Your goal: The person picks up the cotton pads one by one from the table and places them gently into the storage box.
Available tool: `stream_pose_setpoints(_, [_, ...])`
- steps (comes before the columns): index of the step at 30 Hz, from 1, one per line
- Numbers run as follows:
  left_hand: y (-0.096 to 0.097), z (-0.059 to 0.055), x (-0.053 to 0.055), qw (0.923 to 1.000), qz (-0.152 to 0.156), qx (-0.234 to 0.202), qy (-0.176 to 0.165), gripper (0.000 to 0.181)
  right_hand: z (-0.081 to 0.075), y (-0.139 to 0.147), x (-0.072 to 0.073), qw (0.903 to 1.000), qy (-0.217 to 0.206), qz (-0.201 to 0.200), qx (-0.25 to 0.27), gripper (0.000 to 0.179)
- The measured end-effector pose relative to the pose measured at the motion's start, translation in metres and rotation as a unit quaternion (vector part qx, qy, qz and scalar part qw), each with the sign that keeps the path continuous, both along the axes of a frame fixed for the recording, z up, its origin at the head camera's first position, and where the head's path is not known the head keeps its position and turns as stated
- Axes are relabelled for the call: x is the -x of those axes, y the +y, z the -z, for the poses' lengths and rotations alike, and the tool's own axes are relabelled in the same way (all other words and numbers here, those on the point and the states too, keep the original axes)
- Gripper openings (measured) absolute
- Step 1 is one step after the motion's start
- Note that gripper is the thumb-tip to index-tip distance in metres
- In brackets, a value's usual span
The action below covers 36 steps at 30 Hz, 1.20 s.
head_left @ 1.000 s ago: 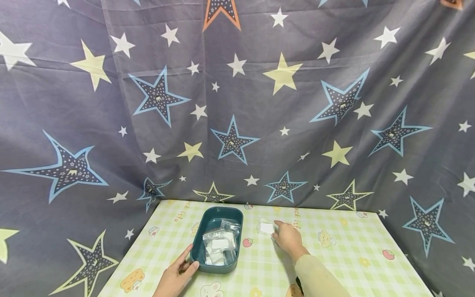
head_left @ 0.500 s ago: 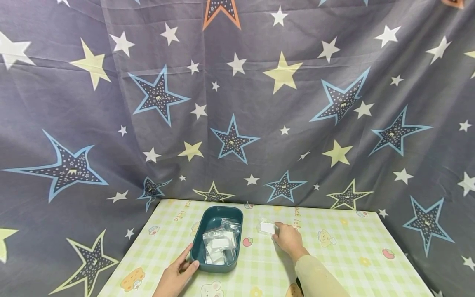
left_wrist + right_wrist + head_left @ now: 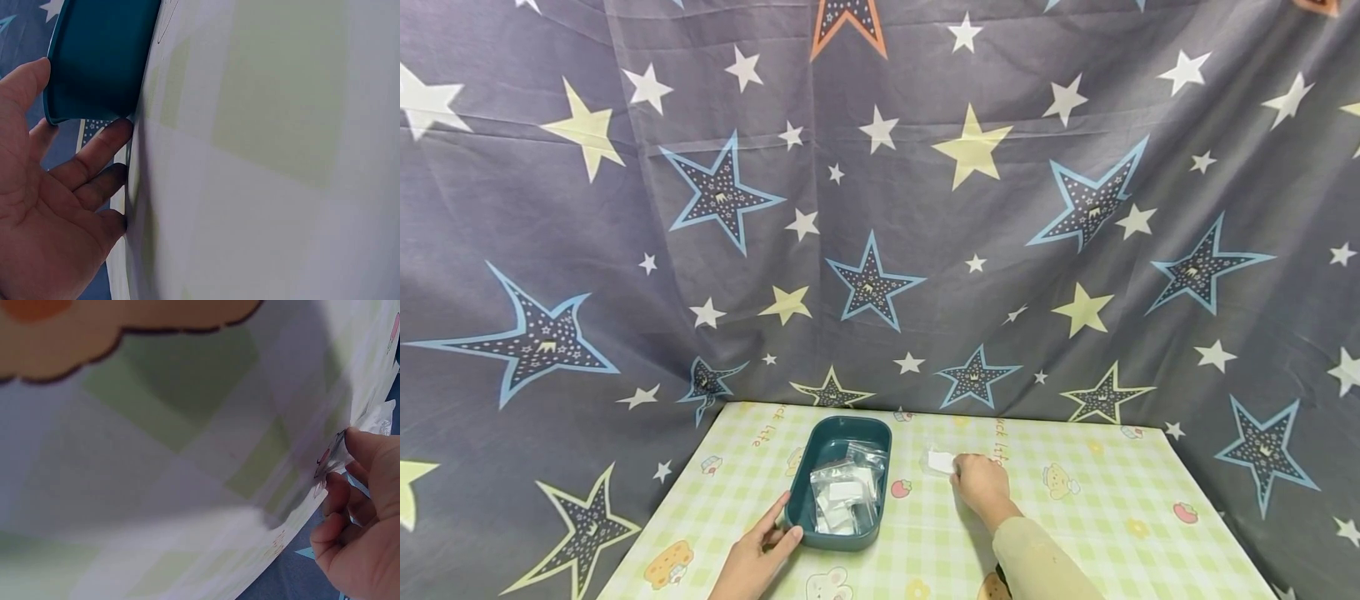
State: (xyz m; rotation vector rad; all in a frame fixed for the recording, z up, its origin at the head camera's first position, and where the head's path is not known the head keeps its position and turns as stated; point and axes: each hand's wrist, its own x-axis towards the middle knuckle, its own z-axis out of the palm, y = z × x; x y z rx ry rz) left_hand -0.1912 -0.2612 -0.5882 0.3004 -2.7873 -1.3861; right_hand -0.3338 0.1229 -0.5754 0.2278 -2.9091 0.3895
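A small clear zip bag (image 3: 941, 461) with a white piece in it lies on the patterned tablecloth, right of a dark teal plastic box. My right hand (image 3: 981, 483) pinches the bag's near right edge between thumb and fingers; the right wrist view shows the clear plastic (image 3: 377, 420) at the thumb tip. The box (image 3: 880, 537) contains several similar zip bags (image 3: 846, 492), heaped towards its near end. With thumb and forefinger on either side, my left hand (image 3: 752, 557) holds the box's near left corner. Its other fingers (image 3: 100, 153) sit low beside the box, by the cloth.
The green-checked tablecloth (image 3: 1090, 533) covers the table around and to the right of the box. Directly behind the table's far edge hangs a grey curtain (image 3: 880, 358) printed with stars.
My right forefinger, stretched over the bag's edge earlier, has curled in, and the fingers now pinch that edge. The bag has shifted very slightly right. My left hand and the box stay put.
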Motion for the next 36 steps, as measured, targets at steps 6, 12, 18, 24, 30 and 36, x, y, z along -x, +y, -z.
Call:
stream_pose_setpoints(6, [0.0,0.001,0.0,1.0,-0.002,0.0,-0.003,0.077,-0.001,0.001,-0.002,1.0,0.008,0.001,0.006,0.006])
stream_pose_setpoints(12, [0.0,0.001,0.0,1.0,-0.003,0.003,-0.003,0.077,0.002,0.002,-0.002,0.9997,0.009,0.004,0.024,0.008])
stream_pose_setpoints(18, [0.001,0.0,0.0,1.0,-0.003,0.002,-0.002,0.077,-0.001,0.004,-0.005,0.9985,0.006,0.003,0.054,0.01])
stream_pose_setpoints(24, [0.001,-0.001,-0.001,1.0,-0.006,0.004,0.002,0.077,-0.003,0.006,-0.008,0.9963,0.005,0.012,0.085,0.013])
stream_pose_setpoints(30, [0.002,-0.001,-0.001,1.0,-0.007,0.003,0.001,0.077,-0.007,0.008,-0.009,0.9915,-0.017,0.024,0.127,0.018])
stream_pose_setpoints(36, [0.002,-0.001,-0.002,0.9999,-0.006,0.008,0.003,0.078,-0.011,0.011,-0.01,0.9847,-0.024,0.03,0.17,0.019])
